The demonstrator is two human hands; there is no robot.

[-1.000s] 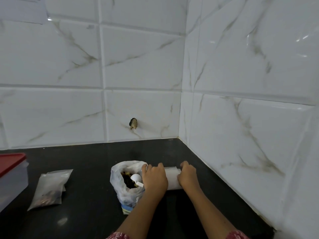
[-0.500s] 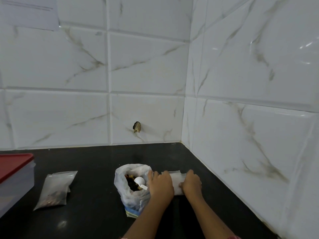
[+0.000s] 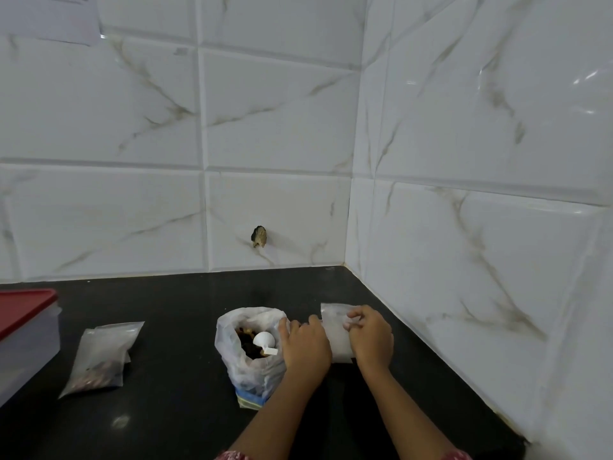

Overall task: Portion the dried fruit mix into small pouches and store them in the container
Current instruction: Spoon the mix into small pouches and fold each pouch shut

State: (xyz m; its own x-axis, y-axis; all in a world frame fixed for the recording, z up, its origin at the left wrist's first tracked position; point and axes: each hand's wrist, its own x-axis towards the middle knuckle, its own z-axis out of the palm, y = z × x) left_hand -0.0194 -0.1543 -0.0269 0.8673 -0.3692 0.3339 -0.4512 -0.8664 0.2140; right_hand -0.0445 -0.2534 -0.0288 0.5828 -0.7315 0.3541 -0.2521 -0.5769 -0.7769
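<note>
Both hands gripping empty pouch lying on black table: left hand pressing left edge, right hand pinching top right. Open fruit bag with white scoop sitting just left. Filled pouch lying beside red-lidded container.

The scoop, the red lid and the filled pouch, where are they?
scoop (image 3: 264, 340), head view, on its round white bowl inside the fruit bag.
red lid (image 3: 23, 310), head view, on its flat top, far left.
filled pouch (image 3: 99, 360), head view, on its clear middle.
</note>
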